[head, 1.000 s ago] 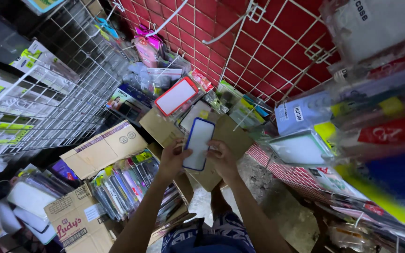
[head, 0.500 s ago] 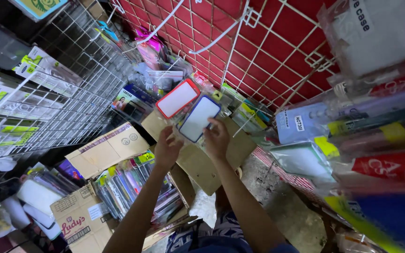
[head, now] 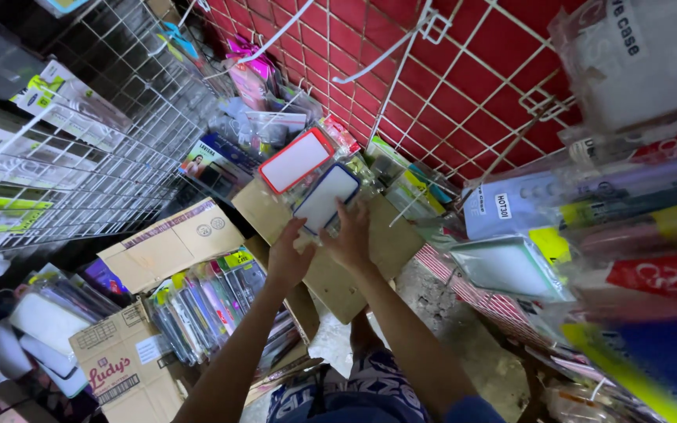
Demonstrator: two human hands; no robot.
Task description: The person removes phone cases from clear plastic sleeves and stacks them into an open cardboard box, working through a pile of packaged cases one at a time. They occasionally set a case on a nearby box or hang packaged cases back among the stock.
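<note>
Hands are pinching a packaged blue-edged phone case (head: 325, 197): left hand (head: 287, 261) steadying its lower corner, right hand (head: 350, 239) gripping beside, red-edged case (head: 296, 160) just beyond.

Blue-rimmed packaged phone case (head: 325, 197) beside a red-rimmed one (head: 295, 160); labelled brown carton (head: 123, 362) lower left.
</note>
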